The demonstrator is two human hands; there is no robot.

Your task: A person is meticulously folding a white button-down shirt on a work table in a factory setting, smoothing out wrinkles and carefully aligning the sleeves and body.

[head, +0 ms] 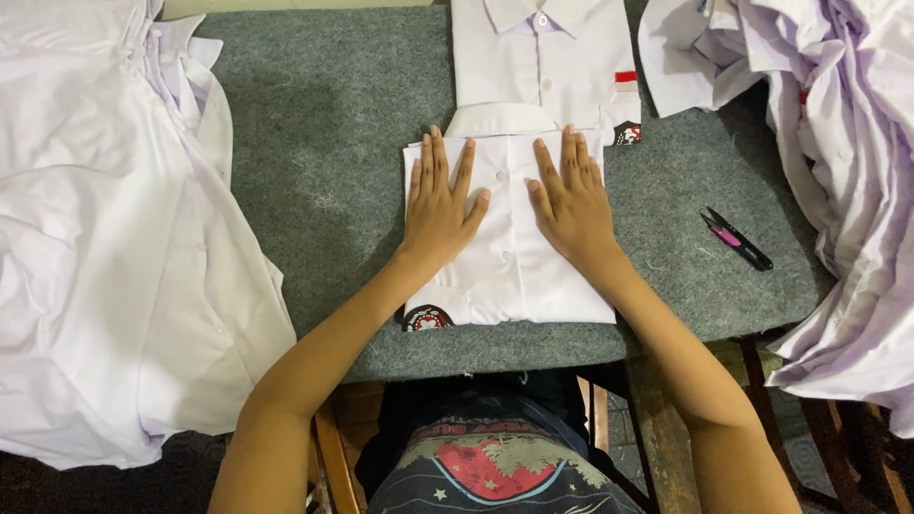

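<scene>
At the far left, a loose pile of white shirts (105,247) is heaped over the edge of the grey felt table (324,124), seemingly kept within reach. In the middle, a folded shirt (509,257) is laid flat near the table's front edge, and both hands are pressed on it, apparently so that the folds are flattened: the left hand (440,205) is spread open, palm down, gripping nothing, and the right hand (571,205) is laid flat beside it, fingers together. Just behind, a second folded shirt (543,62) is placed collar up. Further right, small snips (736,239) are set apart on bare felt, and another shirt heap (838,171) is draped at the right edge.
</scene>
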